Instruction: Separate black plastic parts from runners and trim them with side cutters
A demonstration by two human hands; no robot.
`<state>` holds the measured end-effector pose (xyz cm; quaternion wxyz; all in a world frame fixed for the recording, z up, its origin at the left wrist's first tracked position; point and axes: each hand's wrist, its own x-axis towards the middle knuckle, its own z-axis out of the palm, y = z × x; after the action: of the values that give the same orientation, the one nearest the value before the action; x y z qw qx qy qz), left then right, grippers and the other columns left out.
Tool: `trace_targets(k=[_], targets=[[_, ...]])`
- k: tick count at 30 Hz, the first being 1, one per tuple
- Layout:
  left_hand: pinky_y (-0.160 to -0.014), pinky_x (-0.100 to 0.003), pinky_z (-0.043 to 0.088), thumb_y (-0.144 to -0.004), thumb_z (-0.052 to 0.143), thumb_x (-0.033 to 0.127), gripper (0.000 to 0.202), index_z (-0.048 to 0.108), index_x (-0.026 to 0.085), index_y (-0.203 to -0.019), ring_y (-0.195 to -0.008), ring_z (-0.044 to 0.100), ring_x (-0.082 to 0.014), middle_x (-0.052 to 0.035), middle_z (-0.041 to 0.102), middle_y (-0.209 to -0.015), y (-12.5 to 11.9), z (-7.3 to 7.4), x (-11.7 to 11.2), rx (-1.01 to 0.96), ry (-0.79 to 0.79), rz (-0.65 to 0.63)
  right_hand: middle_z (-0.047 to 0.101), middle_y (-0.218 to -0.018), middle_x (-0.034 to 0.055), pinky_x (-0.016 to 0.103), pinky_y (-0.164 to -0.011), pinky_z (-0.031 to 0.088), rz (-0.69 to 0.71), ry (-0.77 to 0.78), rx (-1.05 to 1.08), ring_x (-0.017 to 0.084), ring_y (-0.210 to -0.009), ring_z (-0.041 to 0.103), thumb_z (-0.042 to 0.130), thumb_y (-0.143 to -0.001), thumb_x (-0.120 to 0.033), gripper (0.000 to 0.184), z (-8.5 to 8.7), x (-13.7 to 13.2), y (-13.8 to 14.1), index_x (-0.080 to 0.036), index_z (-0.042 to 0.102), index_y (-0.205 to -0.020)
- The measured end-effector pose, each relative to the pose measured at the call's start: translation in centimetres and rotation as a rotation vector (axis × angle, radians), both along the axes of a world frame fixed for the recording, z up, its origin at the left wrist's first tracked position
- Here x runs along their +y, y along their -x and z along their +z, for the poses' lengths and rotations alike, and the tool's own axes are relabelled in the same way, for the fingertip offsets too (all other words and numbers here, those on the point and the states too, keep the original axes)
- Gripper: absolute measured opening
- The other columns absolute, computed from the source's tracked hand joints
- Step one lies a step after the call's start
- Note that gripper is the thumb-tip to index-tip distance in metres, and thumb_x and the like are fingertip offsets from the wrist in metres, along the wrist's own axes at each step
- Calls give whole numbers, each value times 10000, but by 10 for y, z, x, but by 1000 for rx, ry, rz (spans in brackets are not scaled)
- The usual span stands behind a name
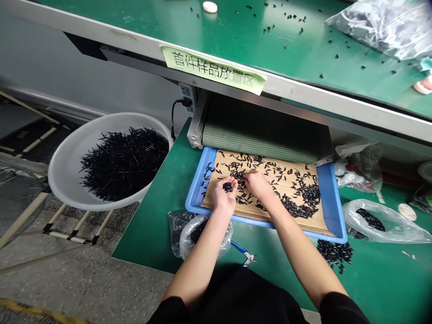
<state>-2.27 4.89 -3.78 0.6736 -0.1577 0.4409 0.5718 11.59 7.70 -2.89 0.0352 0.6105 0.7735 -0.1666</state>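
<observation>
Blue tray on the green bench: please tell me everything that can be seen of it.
The blue tray is shallow and rectangular, apparently plastic, with raised walls. It lies flat on the green work surface, at the end of a green ribbed belt. A bamboo slat mat lines it, covered with scattered small black pieces. The left hand and right hand are above it.
</observation>
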Motion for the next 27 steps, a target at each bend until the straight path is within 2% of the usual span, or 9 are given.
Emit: trace_targets(k=[5, 10, 12, 15, 17, 19, 22, 24, 27], targets=[[-716, -306, 571, -957, 592, 343, 240, 628, 129, -1059, -823, 645, -140, -47, 656, -988, 2, -2, 0, 9, -3, 59, 717, -920, 181, 299, -823, 479, 16, 10, 36, 248, -879, 679, 499, -903, -95, 235, 3, 5, 0, -108, 734, -901], [-716, -307, 571, -954, 599, 338, 249, 625, 132, -1090, -834, 645, -142, -53, 655, -1019, 0, -4, 2, 4, 27, 87, 753, -949, 69, 209, -822, 475, 63, -17, 228, 156, -846, 687, 517, -926, -161, 234, 22, -5, 11, -194, 744, -975], [-722, -312, 572, -956, 595, 344, 261, 621, 134, -1108, -846, 646, -147, -58, 654, -1036, 1, -5, 2, -11, 31, 97, 763, -943, 53, 204, -820, 476, 29, -26, 350, 148, -833, 691, 512, -930, -178, 246, 23, -11, 16, -212, 755, -946], [-737, -324, 575, -955, 595, 350, 276, 616, 136, -1129, -866, 648, -154, -63, 651, -1057, 4, -6, 2, -46, 26, 112, 770, -870, 85, 255, -791, 494, -94, -45, 446, 184, -770, 697, 521, -911, -186, 249, 18, -16, 21, -182, 767, -875], [-736, -323, 575, -953, 599, 347, 277, 614, 137, -1133, -864, 646, -153, -63, 649, -1059, 6, -7, 2, -67, 32, 124, 768, -827, 89, 256, -735, 511, -132, -49, 460, 185, -708, 698, 500, -928, -220, 269, 16, -17, 24, -158, 762, -934], [-721, -313, 572, -952, 600, 346, 272, 614, 138, -1127, -846, 642, -146, -58, 648, -1047, 7, -3, 1, -81, 45, 143, 770, -833, 84, 246, -702, 526, -143, -59, 517, 177, -691, 705, 459, -962, -280, 320, 19, -19, 29, -147, 745, -1011], [-673, -283, 557, -950, 601, 343, 239, 621, 134, -1064, -781, 629, -127, -40, 647, -974, 7, 9, -9, -88, 68, 179, 771, -982, 78, 280, -796, 539, -45, -102, 596, 202, -834, 725, 461, -968, -378, 341, 21, -30, 32, -198, 745, -1026], [-617, -247, 529, -935, 596, 265, 143, 617, 124, -922, -709, 608, -113, -22, 633, -852, 4, 15, -16, -89, 79, 207, 757, -1065, 83, 319, -835, 538, 27, -146, 537, 230, -907, 725, 427, -966, -389, 364, 7, -37, 22, -224, 744, -1029], [-539, -243, 494, -804, 562, 119, 123, 573, 114, -681, -580, 577, -132, -66, 588, -680, 0, 9, -15, -93, 129, 260, 760, -983, 140, 378, -647, 540, -67, -155, 291, 289, -748, 729, 414, -916, -390, 386, -46, -27, 0, -194, 742, -973]])
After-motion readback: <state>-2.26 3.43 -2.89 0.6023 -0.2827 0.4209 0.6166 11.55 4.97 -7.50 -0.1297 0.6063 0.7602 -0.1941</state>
